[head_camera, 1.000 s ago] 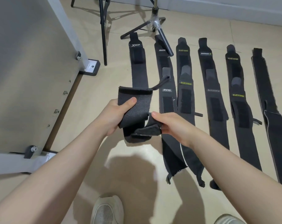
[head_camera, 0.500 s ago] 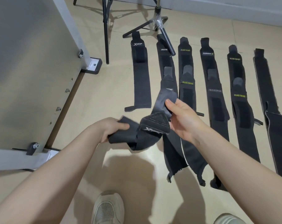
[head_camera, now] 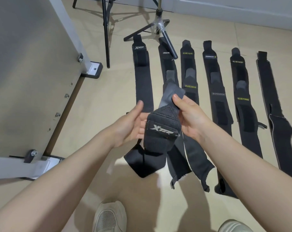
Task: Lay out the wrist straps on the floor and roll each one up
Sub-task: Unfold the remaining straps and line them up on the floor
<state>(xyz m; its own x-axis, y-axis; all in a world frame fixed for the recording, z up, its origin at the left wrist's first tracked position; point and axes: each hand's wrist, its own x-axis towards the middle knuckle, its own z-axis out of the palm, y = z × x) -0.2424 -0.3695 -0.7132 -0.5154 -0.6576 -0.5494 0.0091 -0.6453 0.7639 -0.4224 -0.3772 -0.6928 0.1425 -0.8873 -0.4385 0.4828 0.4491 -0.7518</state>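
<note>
I hold a black XTEP wrist strap (head_camera: 160, 131) in the air between both hands, its logo tab facing me. My right hand (head_camera: 190, 118) pinches its grey upper end between thumb and fingers. My left hand (head_camera: 132, 124) supports the strap's left side with the palm, thumb raised. The strap's free end hangs down to the floor (head_camera: 142, 163). Several more black straps lie flat in a row on the floor: another XTEP strap (head_camera: 142, 77) at the left, then ones marked XUEYING (head_camera: 189, 67), BOKEERSI (head_camera: 217, 91), XUEYING (head_camera: 242, 91) and a plain one (head_camera: 274, 101).
A grey table panel with a white frame and foot (head_camera: 91, 69) stands at the left. A black tripod (head_camera: 160, 29) rests on the far floor, one leg lying over the second strap. My two white shoes (head_camera: 110, 216) are at the bottom edge.
Both hands rose with the strap and turned it so the XTEP tab faces me. My right hand shifted to pinch the grey end; my left hand opened under it.
</note>
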